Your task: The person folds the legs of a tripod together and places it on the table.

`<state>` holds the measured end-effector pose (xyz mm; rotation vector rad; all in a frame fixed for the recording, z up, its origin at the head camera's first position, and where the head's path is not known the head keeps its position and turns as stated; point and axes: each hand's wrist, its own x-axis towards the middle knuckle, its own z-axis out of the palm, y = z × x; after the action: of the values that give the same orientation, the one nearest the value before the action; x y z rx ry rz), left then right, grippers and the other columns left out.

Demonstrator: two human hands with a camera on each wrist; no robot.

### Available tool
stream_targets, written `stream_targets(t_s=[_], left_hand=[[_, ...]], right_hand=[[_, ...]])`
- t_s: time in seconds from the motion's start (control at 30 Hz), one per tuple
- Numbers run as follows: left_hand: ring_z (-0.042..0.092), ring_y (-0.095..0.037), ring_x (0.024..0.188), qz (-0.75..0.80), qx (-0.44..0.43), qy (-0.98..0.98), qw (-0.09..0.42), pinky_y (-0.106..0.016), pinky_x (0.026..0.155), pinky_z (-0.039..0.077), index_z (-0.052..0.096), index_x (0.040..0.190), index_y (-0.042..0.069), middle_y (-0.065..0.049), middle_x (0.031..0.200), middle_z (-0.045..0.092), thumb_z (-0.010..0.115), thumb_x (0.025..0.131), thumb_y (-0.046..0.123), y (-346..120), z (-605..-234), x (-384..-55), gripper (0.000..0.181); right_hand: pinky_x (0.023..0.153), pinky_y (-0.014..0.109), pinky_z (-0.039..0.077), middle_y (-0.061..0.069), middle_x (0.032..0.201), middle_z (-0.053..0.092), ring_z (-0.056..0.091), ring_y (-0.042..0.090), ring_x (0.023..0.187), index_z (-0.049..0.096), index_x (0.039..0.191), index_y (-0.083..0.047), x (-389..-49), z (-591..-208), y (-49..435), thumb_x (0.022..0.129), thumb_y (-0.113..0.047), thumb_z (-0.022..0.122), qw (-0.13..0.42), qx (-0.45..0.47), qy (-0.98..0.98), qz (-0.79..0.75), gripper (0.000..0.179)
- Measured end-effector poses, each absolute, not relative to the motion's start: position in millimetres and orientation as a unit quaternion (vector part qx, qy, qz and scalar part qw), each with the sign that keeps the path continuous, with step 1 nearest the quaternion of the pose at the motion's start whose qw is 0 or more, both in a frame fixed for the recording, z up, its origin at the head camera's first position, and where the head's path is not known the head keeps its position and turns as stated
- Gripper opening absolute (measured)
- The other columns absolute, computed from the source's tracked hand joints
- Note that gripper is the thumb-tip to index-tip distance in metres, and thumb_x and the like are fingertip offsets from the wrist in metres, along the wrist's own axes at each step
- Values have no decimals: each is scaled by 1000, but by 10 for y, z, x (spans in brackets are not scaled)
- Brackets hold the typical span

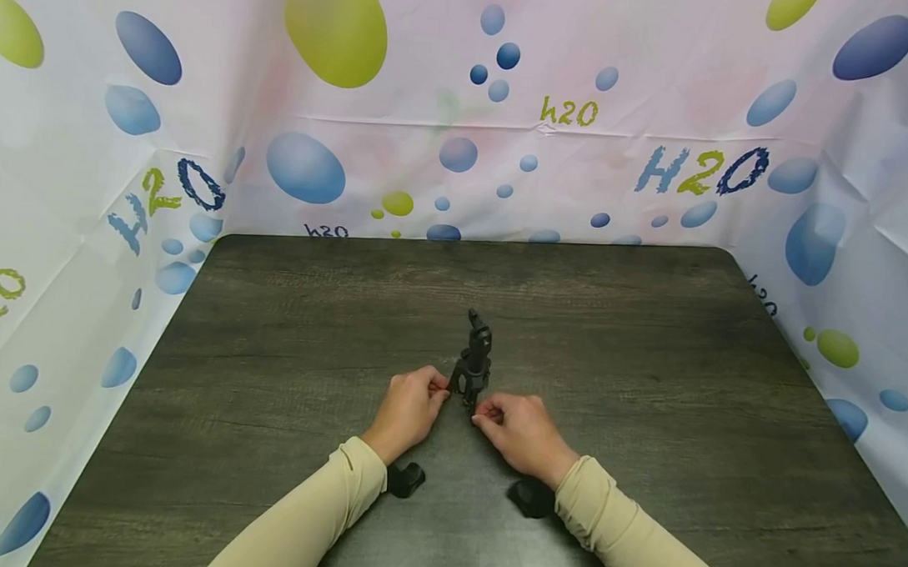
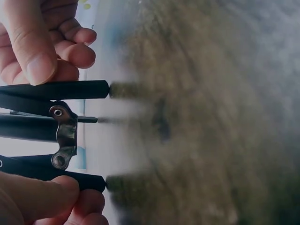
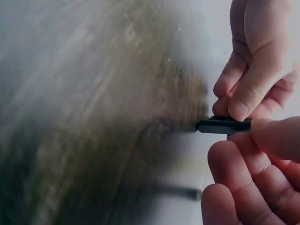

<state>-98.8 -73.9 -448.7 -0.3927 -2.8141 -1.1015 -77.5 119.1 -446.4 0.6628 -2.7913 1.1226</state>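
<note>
A small black tripod (image 1: 476, 351) stands upright near the middle of the table, its legs at the bottom. My left hand (image 1: 410, 405) pinches one leg (image 2: 91, 182) close to its foot, between thumb and fingers. On the other side my right hand (image 1: 522, 432) pinches another leg (image 2: 79, 89), also low down. A metal bracket (image 2: 68, 133) joins the legs around the dark centre post (image 2: 33, 126). Seen from the right wrist, the gripped legs (image 3: 222, 126) overlap, and a further leg end (image 3: 187, 192) shows below them.
The dark wood-grain table (image 1: 310, 312) spreads around the hands. A white sheet (image 1: 431, 66) printed with blue and green ovals stands along its back and sides. Black devices (image 1: 405, 480) sit at both wrists, beside the beige sleeves (image 1: 303, 512).
</note>
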Motion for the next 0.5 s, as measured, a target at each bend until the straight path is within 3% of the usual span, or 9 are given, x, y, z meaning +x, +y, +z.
stream_targets(t_s=[0.5], left_hand=[[70, -16, 78, -368, -113, -922, 47, -31, 68, 57, 72, 93, 5, -4, 86, 73, 75, 90, 7, -752, -4472, -955, 4]], right_hand=[[66, 25, 54, -5, 82, 71, 67, 9, 73, 73, 91, -8, -805, -4417, 1254, 93, -16, 74, -6, 198, -904, 379, 8]])
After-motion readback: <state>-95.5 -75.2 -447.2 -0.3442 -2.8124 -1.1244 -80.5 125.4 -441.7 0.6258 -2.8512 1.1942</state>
